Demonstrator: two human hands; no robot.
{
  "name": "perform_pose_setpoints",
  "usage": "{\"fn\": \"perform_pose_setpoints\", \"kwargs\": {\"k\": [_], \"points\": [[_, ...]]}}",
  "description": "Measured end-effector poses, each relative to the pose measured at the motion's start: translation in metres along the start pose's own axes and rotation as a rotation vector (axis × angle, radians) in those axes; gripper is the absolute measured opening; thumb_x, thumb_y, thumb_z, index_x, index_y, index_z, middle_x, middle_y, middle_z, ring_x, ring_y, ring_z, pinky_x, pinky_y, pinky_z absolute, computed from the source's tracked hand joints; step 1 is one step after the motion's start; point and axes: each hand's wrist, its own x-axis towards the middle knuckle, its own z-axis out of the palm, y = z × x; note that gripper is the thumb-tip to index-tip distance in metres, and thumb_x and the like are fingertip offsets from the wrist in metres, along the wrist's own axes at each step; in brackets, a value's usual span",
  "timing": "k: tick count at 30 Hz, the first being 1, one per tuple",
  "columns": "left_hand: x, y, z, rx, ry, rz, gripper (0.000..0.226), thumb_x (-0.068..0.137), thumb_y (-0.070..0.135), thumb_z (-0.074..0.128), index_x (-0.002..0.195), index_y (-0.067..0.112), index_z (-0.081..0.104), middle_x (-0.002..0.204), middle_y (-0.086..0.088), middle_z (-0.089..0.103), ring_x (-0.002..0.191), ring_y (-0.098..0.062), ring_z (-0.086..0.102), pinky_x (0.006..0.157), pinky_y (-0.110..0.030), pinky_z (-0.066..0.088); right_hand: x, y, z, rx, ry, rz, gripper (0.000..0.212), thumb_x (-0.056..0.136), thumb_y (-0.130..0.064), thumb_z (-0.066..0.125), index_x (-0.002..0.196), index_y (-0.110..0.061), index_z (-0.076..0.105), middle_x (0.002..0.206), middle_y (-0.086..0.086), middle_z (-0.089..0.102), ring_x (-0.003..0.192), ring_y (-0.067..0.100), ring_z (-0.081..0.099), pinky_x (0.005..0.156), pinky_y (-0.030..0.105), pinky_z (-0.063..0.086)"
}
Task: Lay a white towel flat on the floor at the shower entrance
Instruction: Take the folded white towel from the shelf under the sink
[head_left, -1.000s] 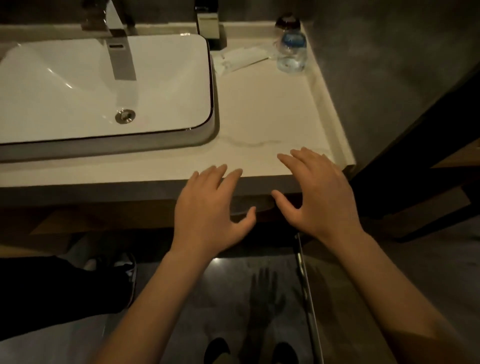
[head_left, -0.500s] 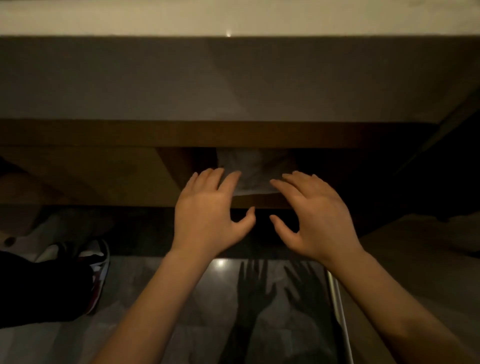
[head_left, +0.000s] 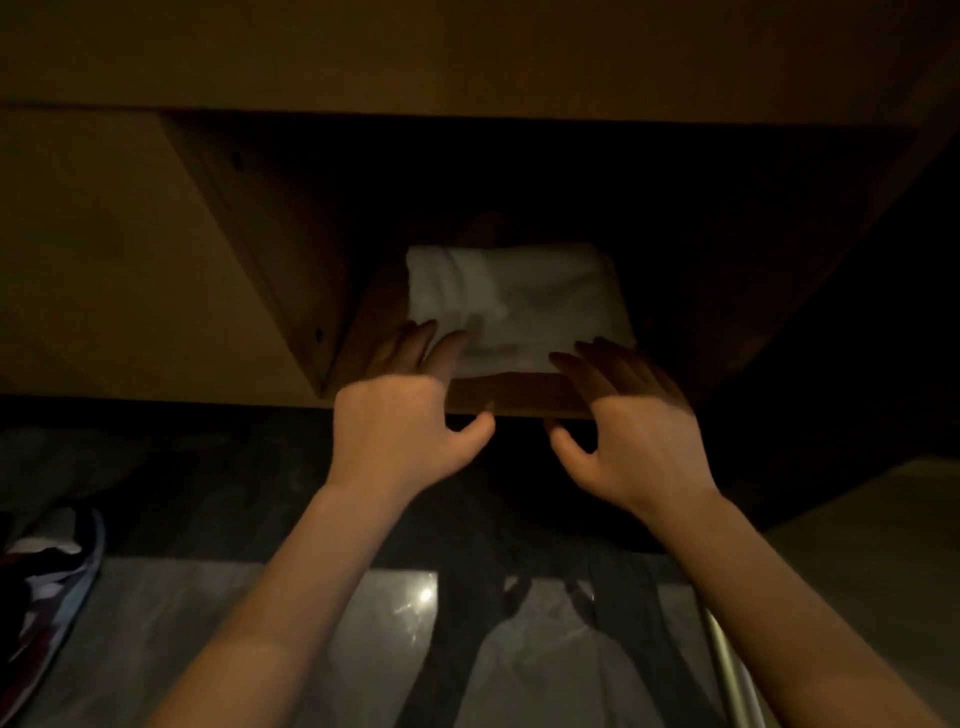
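White towel (head_left: 519, 306) now in plain sight, folded on the low wooden shelf (head_left: 519, 402), no longer a pale patch. Left hand (head_left: 400, 431) and right hand (head_left: 639, 441) have come in, fingers (head_left: 415, 345) spread at its near corners, nothing gripped yet. Pick-up looks imminent.

**Exposure:** dim, with a warm brown cast; the whole view is reading underlit.
**Light:** falling from above, catching the wrists and backs of the left hand (head_left: 400, 431) and right hand (head_left: 639, 447), while their fingers (head_left: 415, 348) are sinking into the shade of the shelf (head_left: 519, 397) recess.
**Brightest item:** the white towel (head_left: 519, 301), glowing pale but soft, its folds smearing.
**Glare:** a small hot spot is glinting on the glossy floor (head_left: 208, 623), with arm shadows lying beside it.
**Darkest area:** the recess's right side is dropping to near black.
**Edges:** lines are bowing from the wide lens, and the shoe (head_left: 47, 587) at the left border is blurring.
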Motion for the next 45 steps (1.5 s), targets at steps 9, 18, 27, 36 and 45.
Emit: {"fn": "perform_pose_setpoints", "kwargs": {"k": [9,18,27,36,45], "points": [[0.037,-0.005,0.057,-0.106,-0.127,0.038,0.056,0.083,0.032,0.062,0.135,0.021,0.045,0.140,-0.011,0.044,0.127,-0.032,0.038,0.098,-0.041,0.036,-0.007,0.004,0.020,-0.024,0.154,0.000,0.042,0.063,-0.041,0.082,0.085,-0.007,0.069,0.081,0.014,0.069,0.074,0.031,0.069,0.060,0.038,0.054],[0.046,-0.013,0.077,0.019,-0.159,0.098,0.045,0.093,0.010,0.041,0.138,0.017,0.043,0.139,-0.010,0.047,0.125,-0.029,0.043,0.104,-0.037,0.032,-0.001,-0.002,0.030,-0.024,0.060,-0.015,0.067,0.078,-0.052,0.056,0.136,-0.022,0.047,0.137,0.008,0.051,0.129,0.028,0.044,0.102,0.039,0.037],[0.022,-0.019,0.071,-0.026,-0.169,0.098,0.047,0.093,0.009,0.044,0.138,0.021,0.043,0.141,-0.004,0.047,0.128,-0.026,0.040,0.103,-0.033,0.030,0.016,-0.010,0.061,0.039,-0.020,-0.053,0.072,0.080,-0.042,0.064,0.143,-0.026,0.033,0.147,0.006,0.039,0.137,0.025,0.031,0.112,0.036,0.021],[-0.004,-0.032,0.056,-0.091,0.057,0.183,0.039,0.065,0.001,0.073,0.103,0.011,0.070,0.101,-0.009,0.070,0.092,-0.032,0.063,0.076,-0.034,0.051,0.047,0.003,0.079,-0.015,-0.010,-0.132,0.079,0.079,-0.026,0.068,0.147,-0.022,0.028,0.152,0.014,0.030,0.141,0.031,0.023,0.115,0.045,0.011],[0.010,-0.026,0.076,0.093,-0.060,0.196,0.055,0.076,0.010,0.065,0.130,0.015,0.054,0.136,-0.015,0.052,0.126,-0.034,0.047,0.108,-0.054,0.025,0.053,0.006,0.085,-0.038,-0.028,-0.194,0.072,0.076,-0.029,0.072,0.140,-0.017,0.042,0.132,0.015,0.052,0.122,0.034,0.046,0.108,0.044,0.026]]}}
